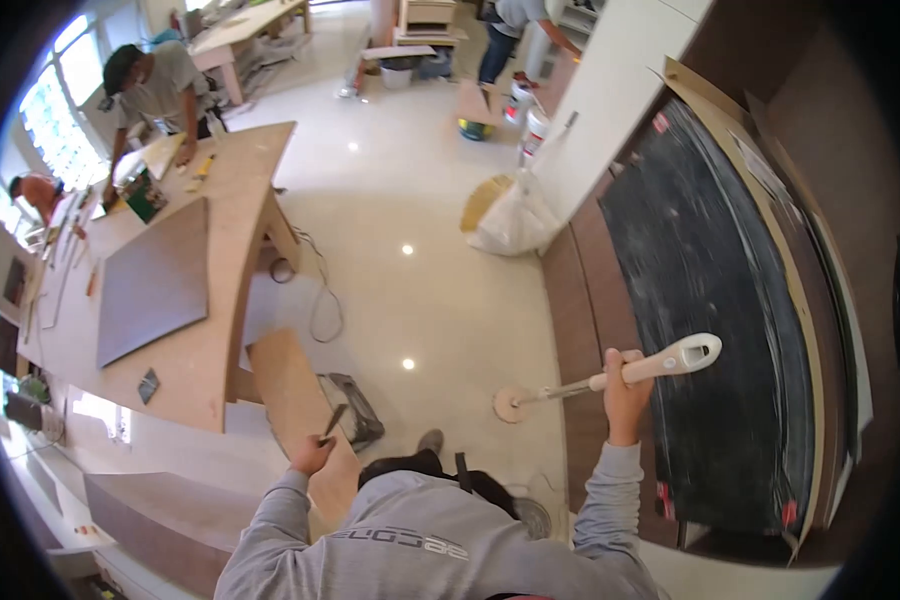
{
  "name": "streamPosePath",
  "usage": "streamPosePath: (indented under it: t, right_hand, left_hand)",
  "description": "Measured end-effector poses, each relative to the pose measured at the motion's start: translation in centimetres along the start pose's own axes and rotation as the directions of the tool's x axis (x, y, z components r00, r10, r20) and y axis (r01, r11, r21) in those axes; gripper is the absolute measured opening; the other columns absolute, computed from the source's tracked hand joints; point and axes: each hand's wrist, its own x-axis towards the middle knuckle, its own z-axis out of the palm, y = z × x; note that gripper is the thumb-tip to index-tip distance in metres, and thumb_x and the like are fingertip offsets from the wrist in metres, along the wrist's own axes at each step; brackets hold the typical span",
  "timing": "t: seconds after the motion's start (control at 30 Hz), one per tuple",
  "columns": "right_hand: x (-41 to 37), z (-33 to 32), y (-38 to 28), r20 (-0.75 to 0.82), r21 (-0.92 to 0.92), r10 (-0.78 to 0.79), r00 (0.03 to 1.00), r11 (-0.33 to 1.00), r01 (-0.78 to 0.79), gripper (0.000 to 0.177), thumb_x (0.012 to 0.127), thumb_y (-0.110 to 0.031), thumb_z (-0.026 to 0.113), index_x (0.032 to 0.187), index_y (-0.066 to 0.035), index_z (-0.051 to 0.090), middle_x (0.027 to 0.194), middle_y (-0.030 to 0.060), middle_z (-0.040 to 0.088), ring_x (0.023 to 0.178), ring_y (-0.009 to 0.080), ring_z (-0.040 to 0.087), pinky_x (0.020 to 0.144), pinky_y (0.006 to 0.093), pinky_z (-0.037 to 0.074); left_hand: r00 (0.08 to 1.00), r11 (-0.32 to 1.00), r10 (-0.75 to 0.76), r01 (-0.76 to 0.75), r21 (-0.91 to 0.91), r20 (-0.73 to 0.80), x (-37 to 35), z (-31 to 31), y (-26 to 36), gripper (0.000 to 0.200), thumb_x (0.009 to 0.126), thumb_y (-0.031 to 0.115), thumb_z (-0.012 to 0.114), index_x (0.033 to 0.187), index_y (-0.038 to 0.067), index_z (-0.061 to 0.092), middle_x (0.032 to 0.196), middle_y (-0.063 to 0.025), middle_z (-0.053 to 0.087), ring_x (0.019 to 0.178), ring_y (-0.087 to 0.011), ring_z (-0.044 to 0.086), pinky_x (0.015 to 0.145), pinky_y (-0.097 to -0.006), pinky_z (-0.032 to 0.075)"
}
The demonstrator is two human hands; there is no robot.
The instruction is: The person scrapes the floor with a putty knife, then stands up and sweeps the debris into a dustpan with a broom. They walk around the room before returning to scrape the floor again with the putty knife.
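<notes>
Head view. At 4 o'clock, the right hand (626, 390) has its grip wrapped around a white, long-handled tool with a pale round head (685, 354), probably for steering control. At 7 o'clock, the left hand (312, 456) pinches a dark, slim, flat tool (335, 420), seemingly for ready use. Red labels (661, 122) on the black, sheet-covered stack (700, 230), 3 o'clock: illegible. Grey shirt (370, 505) lettering, 6 o'clock: not reliably readable.
</notes>
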Motion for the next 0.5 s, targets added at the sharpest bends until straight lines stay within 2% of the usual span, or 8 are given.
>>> streamPosePath:
  t: [0.07, 0.1, 0.2, 0.23, 0.3, 0.33, 0.4, 0.5]
  right_hand:
    - [2.8, 1.1, 0.7, -0.03, -0.046, 0.163, 0.986, 0.985, -0.165, 0.023, 0.085, -0.014, 0.069, 0.071, 0.0, 0.057, 0.071, 0.0063, 0.058, 0.069, 0.0149, 0.056, 0.065, 0.0334, 0.044]
    - [4.1, 2.1, 1.3, -0.005, -0.02, 0.153, 0.988, 0.988, -0.153, 0.023, 0.085, -0.014, 0.069, 0.071, 0.0, 0.057, 0.071, 0.0063, 0.058, 0.069, 0.0149, 0.056, 0.065, 0.0334, 0.044]
    - [8.2, 4.4, 6.8, -0.047, -0.063, 0.124, 0.991, 0.99, -0.127, 0.015, 0.083, -0.012, 0.069, 0.081, 0.001, 0.062, 0.078, 0.0067, 0.061, 0.075, 0.0151, 0.058, 0.067, 0.0311, 0.046]
    - [9.6, 5.2, 9.2, -0.046, -0.017, 0.148, 0.988, 0.989, -0.148, 0.012, 0.083, -0.009, 0.068, 0.085, 0.001, 0.062, 0.082, 0.0069, 0.061, 0.078, 0.0152, 0.058, 0.068, 0.0302, 0.047]
    - [12.8, 6.7, 12.8, -0.018, 0.04, 0.156, 0.988, 0.987, -0.155, 0.01, 0.083, -0.006, 0.067, 0.089, 0.001, 0.062, 0.086, 0.007, 0.061, 0.08, 0.0152, 0.058, 0.07, 0.0293, 0.048]
    - [14.3, 7.5, 14.5, -0.031, 0.115, 0.234, 0.972, 0.967, -0.229, 0.011, 0.082, -0.003, 0.065, 0.092, 0.0, 0.062, 0.088, 0.007, 0.06, 0.082, 0.0156, 0.058, 0.071, 0.0287, 0.049]
    - [16.7, 8.6, 18.0, -0.014, 0.192, 0.314, 0.949, 0.933, -0.305, 0.015, 0.082, 0.001, 0.064, 0.096, 0.0, 0.061, 0.09, 0.0071, 0.059, 0.084, 0.0159, 0.058, 0.073, 0.0281, 0.051]
    - [22.4, 10.0, 23.8, -0.073, 0.256, 0.316, 0.946, 0.923, -0.288, 0.018, 0.084, 0.005, 0.059, 0.101, 0.0, 0.058, 0.095, 0.0067, 0.056, 0.084, 0.0158, 0.058, 0.074, 0.0276, 0.054]
  left_hand:
    - [0.995, 0.999, -0.016, 0.013, 0.031, 0.095, 2.7, -4.3, 7.0, 0.051, 0.085, 0.05, 0.061, 0.085, -0.001, 0.068, 0.074, -0.0221, 0.065, 0.07, -0.034, 0.064, 0.066, -0.0438, 0.047]
    - [0.995, 0.999, -0.001, -0.004, 0.05, 0.101, 4.2, -6.1, 9.4, 0.051, 0.085, 0.049, 0.061, 0.083, -0.001, 0.067, 0.072, -0.0216, 0.064, 0.067, -0.0325, 0.063, 0.064, -0.0437, 0.046]
    - [0.998, 0.999, -0.008, 0.006, -0.032, -0.066, 8.1, -9.4, 13.0, 0.052, 0.085, 0.049, 0.061, 0.082, -0.002, 0.066, 0.07, -0.0216, 0.063, 0.065, -0.0317, 0.061, 0.062, -0.044, 0.045]
    - [0.995, 0.998, -0.037, 0.033, -0.044, -0.092, 8.8, -9.7, 12.9, 0.052, 0.085, 0.049, 0.061, 0.082, -0.002, 0.066, 0.07, -0.0216, 0.063, 0.065, -0.0317, 0.061, 0.062, -0.044, 0.045]
    - [0.96, 0.97, -0.079, 0.013, -0.242, -0.268, 11.3, -9.4, 12.3, 0.051, 0.086, 0.048, 0.061, 0.084, -0.002, 0.066, 0.075, -0.0243, 0.063, 0.071, -0.0359, 0.063, 0.064, -0.0449, 0.046]
    - [0.953, 0.967, -0.102, 0.028, -0.252, -0.287, 12.3, -8.7, 11.3, 0.051, 0.086, 0.048, 0.061, 0.084, -0.002, 0.066, 0.075, -0.0243, 0.063, 0.071, -0.0359, 0.063, 0.064, -0.0449, 0.046]
    - [0.889, 0.954, -0.28, 0.216, -0.207, -0.363, 12.6, -5.8, 7.9, 0.049, 0.085, 0.048, 0.062, 0.088, -0.001, 0.068, 0.082, -0.0256, 0.065, 0.079, -0.04, 0.065, 0.069, -0.046, 0.048]
    - [0.847, 0.897, -0.441, 0.428, -0.112, -0.297, 10.4, -0.9, 2.9, 0.054, 0.084, 0.053, 0.059, 0.091, 0.0, 0.07, 0.087, -0.0268, 0.066, 0.087, -0.0409, 0.065, 0.076, -0.0468, 0.05]
